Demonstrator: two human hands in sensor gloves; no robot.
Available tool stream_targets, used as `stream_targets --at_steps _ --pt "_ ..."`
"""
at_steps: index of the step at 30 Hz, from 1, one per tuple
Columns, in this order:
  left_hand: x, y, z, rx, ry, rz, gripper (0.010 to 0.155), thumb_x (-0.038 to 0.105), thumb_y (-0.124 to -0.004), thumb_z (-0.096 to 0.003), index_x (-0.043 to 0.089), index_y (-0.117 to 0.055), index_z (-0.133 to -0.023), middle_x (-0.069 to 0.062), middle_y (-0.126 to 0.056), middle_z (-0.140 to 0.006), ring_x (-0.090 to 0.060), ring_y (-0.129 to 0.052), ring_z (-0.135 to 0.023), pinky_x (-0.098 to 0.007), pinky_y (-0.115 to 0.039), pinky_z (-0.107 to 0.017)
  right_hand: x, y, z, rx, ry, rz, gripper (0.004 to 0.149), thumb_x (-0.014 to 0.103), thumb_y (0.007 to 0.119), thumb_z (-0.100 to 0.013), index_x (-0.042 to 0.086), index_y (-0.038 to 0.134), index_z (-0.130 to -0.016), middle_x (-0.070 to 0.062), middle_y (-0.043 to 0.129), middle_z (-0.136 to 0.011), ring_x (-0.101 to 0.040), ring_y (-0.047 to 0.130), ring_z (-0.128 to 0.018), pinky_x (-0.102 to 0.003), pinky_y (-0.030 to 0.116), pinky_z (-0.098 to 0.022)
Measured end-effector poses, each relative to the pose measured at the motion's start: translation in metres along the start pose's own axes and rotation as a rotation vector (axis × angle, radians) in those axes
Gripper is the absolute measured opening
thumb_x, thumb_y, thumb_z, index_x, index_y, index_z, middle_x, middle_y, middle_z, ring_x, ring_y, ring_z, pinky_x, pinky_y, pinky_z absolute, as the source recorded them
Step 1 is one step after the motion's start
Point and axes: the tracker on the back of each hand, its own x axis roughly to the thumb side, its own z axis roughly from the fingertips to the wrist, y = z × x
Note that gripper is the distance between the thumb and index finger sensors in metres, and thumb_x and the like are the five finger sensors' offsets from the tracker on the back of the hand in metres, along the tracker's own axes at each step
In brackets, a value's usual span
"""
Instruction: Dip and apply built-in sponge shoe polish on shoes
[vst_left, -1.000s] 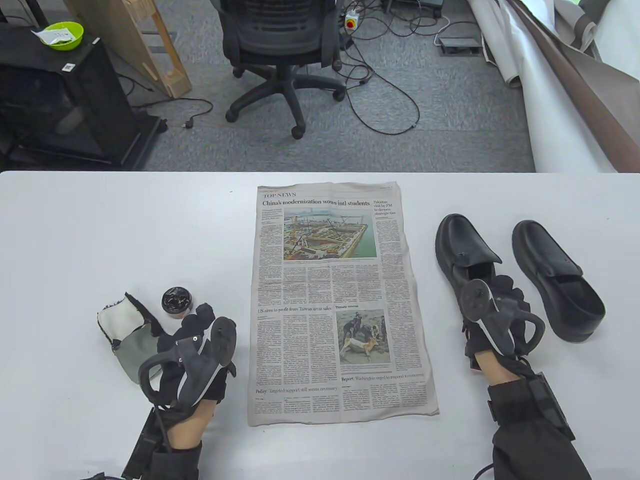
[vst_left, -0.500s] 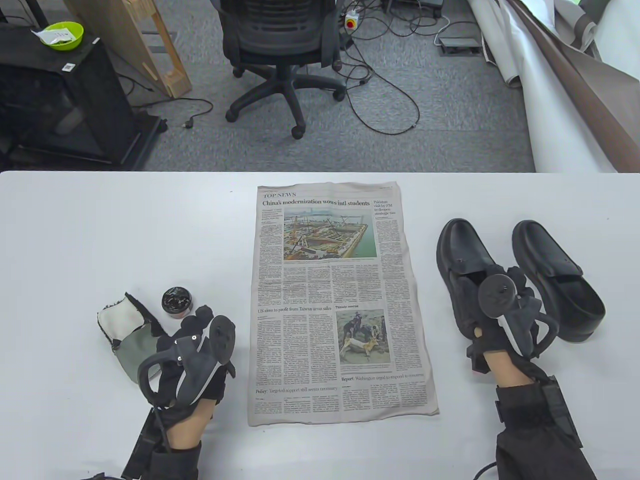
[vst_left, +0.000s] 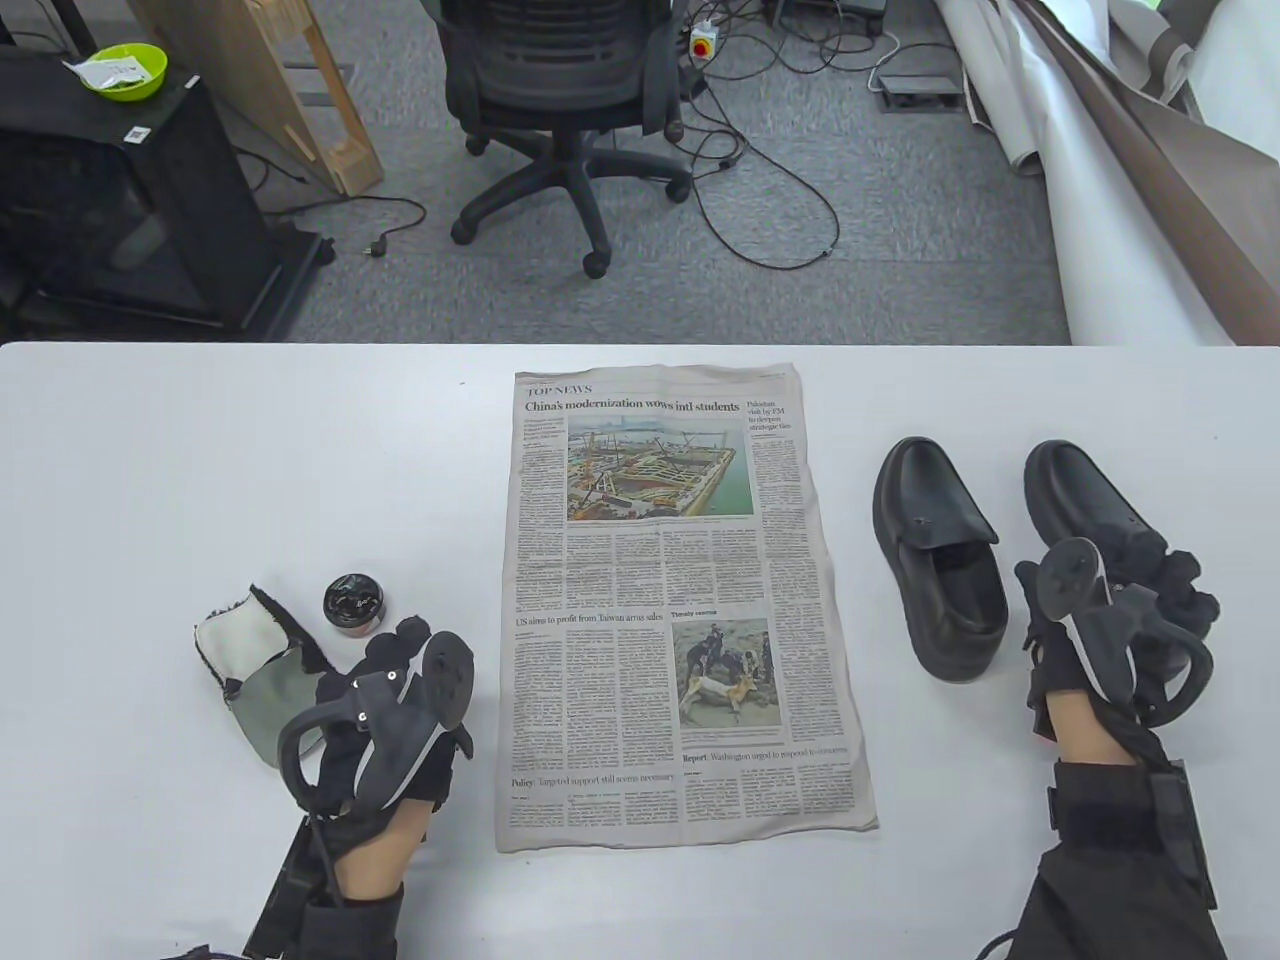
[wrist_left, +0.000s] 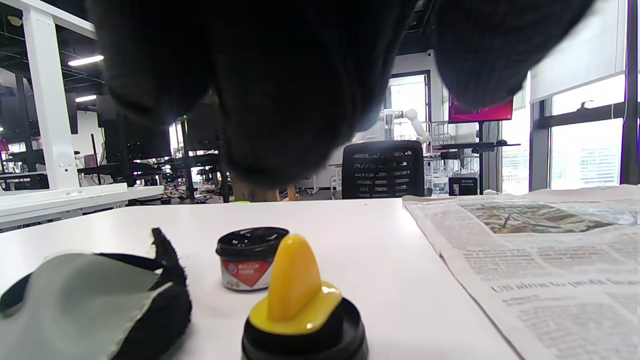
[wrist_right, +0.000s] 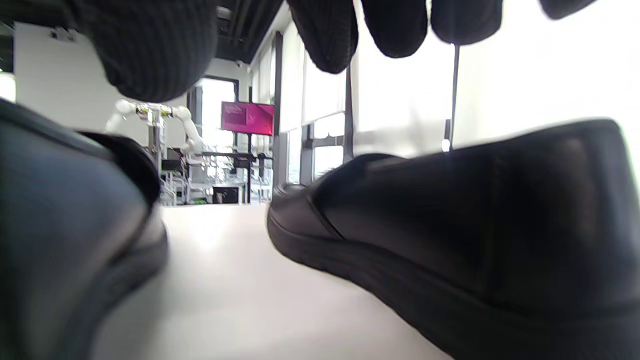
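Note:
Two black slip-on shoes stand right of the newspaper (vst_left: 680, 600). The left shoe (vst_left: 940, 560) stands free on the table. My right hand (vst_left: 1165, 595) hovers over the heel end of the right shoe (vst_left: 1085, 495). In the right wrist view its fingertips (wrist_right: 325, 35) hang spread above that right shoe (wrist_right: 450, 225) and hold nothing. My left hand (vst_left: 395, 660) rests on the table beside the open polish tin (vst_left: 353, 603). Below it, the lid with the yellow sponge (wrist_left: 295, 295) lies sponge-up in front of the polish tin (wrist_left: 250, 257). The lid is hidden in the table view.
A grey and black polishing mitt (vst_left: 250, 670) lies left of my left hand. The white table's far edge (vst_left: 300, 345) runs across the view, with an office chair (vst_left: 560, 90) and floor cables behind it.
My right hand has let go of the left shoe, which now stands flat a little nearer. The hand has moved right, over the right shoe. The left hand stayed put.

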Motion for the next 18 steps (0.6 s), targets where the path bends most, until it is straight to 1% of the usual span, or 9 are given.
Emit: stream_targets --at_steps 2,4,8,10,11,12,14,16,18 --pt "0.001 -0.002 -0.001 -0.008 -0.001 -0.006 0.058 0.058 -0.083 -0.0441 0.022 -0.082 -0.089 -0.007 -0.100 -0.070 -0.009 -0.108 -0.035 -0.043 -0.088 -0.047 -0.006 0.010 -0.005 0.038 0.027 0.003 0.089 0.067 0.075 -0.033 0.020 0.056 -0.106 -0.012 0.039 -0.111 -0.059 0.032 -0.104 -0.079 0.038 -0.067" --pt "0.000 -0.003 -0.001 -0.015 0.000 -0.009 0.058 0.058 -0.083 -0.0443 0.022 -0.082 -0.089 -0.007 -0.100 -0.070 -0.009 -0.108 -0.034 -0.043 -0.088 -0.047 -0.011 0.018 -0.011 0.085 0.042 0.022 0.090 0.067 0.076 -0.033 0.019 0.055 -0.106 -0.012 0.034 -0.112 -0.060 0.027 -0.103 -0.080 0.036 -0.067" --pt "0.000 -0.005 -0.002 -0.027 0.001 -0.010 0.058 0.058 -0.083 -0.0444 0.021 -0.083 -0.089 -0.007 -0.100 -0.070 -0.009 -0.108 -0.034 -0.043 -0.088 -0.047 -0.018 0.032 -0.016 0.145 0.070 0.046 0.089 0.065 0.077 -0.033 0.017 0.058 -0.105 -0.013 0.032 -0.113 -0.064 0.031 -0.101 -0.081 0.037 -0.066" --pt "0.001 -0.006 -0.002 -0.034 -0.002 -0.013 0.058 0.058 -0.082 -0.0444 0.021 -0.083 -0.089 -0.007 -0.100 -0.070 -0.009 -0.108 -0.034 -0.043 -0.088 -0.047 -0.021 0.037 -0.017 0.150 0.087 0.050 0.087 0.064 0.078 -0.034 0.018 0.057 -0.105 -0.014 0.033 -0.112 -0.064 0.034 -0.100 -0.080 0.040 -0.066" --pt "0.001 -0.006 -0.002 -0.038 -0.003 -0.016 0.057 0.058 -0.082 -0.0445 0.022 -0.083 -0.089 -0.007 -0.100 -0.070 -0.009 -0.108 -0.035 -0.043 -0.088 -0.047 -0.023 0.039 -0.018 0.153 0.094 0.048 0.085 0.062 0.078 -0.035 0.018 0.057 -0.104 -0.014 0.034 -0.112 -0.064 0.035 -0.100 -0.080 0.042 -0.066" --pt "0.001 -0.007 -0.002 -0.041 -0.004 -0.019 0.058 0.058 -0.082 -0.0445 0.021 -0.083 -0.089 -0.007 -0.100 -0.070 -0.009 -0.108 -0.034 -0.043 -0.088 -0.047 -0.024 0.042 -0.019 0.163 0.106 0.042 0.082 0.059 0.079 -0.036 0.018 0.058 -0.103 -0.015 0.035 -0.112 -0.063 0.038 -0.100 -0.078 0.046 -0.066" --pt "0.001 -0.007 -0.003 -0.045 -0.004 -0.020 0.057 0.058 -0.082 -0.0445 0.021 -0.083 -0.089 -0.007 -0.100 -0.070 -0.009 -0.108 -0.034 -0.043 -0.088 -0.047 -0.026 0.045 -0.020 0.174 0.109 0.036 0.073 0.055 0.079 -0.038 0.022 0.059 -0.100 -0.013 0.035 -0.112 -0.063 0.038 -0.100 -0.076 0.051 -0.066" --pt "0.001 -0.007 -0.002 -0.048 -0.004 -0.023 0.057 0.058 -0.082 -0.0445 0.022 -0.083 -0.089 -0.007 -0.100 -0.070 -0.009 -0.108 -0.035 -0.043 -0.088 -0.047 -0.025 0.048 -0.020 0.155 0.105 0.070 0.063 0.049 0.079 -0.040 0.026 0.061 -0.097 -0.012 0.037 -0.111 -0.061 0.040 -0.100 -0.074 0.056 -0.065" --pt "0.001 -0.007 -0.002 -0.051 -0.004 -0.022 0.057 0.058 -0.082 -0.0446 0.022 -0.083 -0.088 -0.007 -0.100 -0.070 -0.009 -0.108 -0.035 -0.043 -0.088 -0.048 -0.025 0.049 -0.019 0.139 0.104 0.088 0.059 0.045 0.080 -0.041 0.027 0.063 -0.095 -0.010 0.041 -0.111 -0.059 0.042 -0.100 -0.073 0.056 -0.066"
